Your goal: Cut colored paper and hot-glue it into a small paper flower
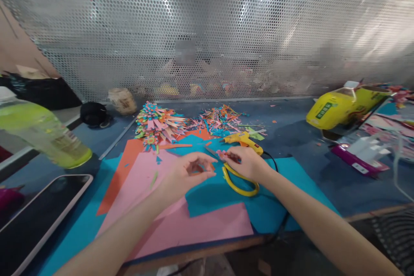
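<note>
My right hand [247, 163] is pinched on a small pink paper piece [222, 154], which looks curled or layered. Facing it from the left is my left hand [190, 170], its fingers curved and apart; a small orange spot shows at its fingertips, too small to identify. Beneath my right hand lie scissors [241, 190] with yellow handles, their blades partly covered. A yellow hot glue gun [244, 139] rests just beyond that hand. Blue paper [207, 202] and pink paper [220, 225] are spread under both hands, with orange paper [113, 187] at the left.
A heap of multicoloured paper flowers [161, 123] and a pile of paper scraps [223, 118] lie behind. At the left are a phone [42, 220] and a green bottle [45, 131]; at the right, a yellow bottle [333, 108] and a purple power strip [355, 161]. A perforated metal panel [207, 21] borders the back.
</note>
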Demonstrator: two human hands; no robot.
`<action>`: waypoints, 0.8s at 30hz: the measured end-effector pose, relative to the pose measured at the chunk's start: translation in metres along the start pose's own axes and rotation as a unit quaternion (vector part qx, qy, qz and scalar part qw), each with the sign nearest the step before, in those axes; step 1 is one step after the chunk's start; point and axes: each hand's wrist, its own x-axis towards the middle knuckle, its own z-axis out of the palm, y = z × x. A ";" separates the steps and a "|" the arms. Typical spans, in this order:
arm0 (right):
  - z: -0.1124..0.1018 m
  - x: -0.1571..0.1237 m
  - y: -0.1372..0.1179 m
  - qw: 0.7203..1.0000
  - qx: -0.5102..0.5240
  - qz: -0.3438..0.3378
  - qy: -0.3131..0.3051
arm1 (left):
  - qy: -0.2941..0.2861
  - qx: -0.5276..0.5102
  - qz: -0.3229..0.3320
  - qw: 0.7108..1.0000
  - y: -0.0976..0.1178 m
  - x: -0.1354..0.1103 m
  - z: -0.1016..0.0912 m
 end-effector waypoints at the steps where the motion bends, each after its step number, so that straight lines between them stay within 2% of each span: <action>1: 0.000 0.000 0.000 1.000 -0.005 0.000 0.002 | -0.001 0.021 -0.007 1.000 0.000 0.000 -0.001; 6: -0.004 0.001 0.002 1.000 -0.004 0.007 0.005 | -0.014 0.081 -0.032 0.996 -0.002 0.001 0.000; 13: -0.006 0.002 0.005 1.000 0.014 -0.005 0.024 | -0.068 0.137 -0.016 0.988 -0.004 -0.003 0.008; 17: -0.004 0.002 0.009 0.999 0.025 -0.017 0.031 | -0.028 0.151 -0.026 0.988 -0.004 0.000 0.002; 20: -0.004 0.002 0.009 0.999 0.028 -0.020 0.023 | 0.003 0.119 -0.029 0.993 -0.005 0.004 -0.004; 24: -0.005 0.002 0.008 0.999 0.030 -0.024 0.010 | 0.014 0.092 -0.039 0.995 -0.006 0.006 -0.006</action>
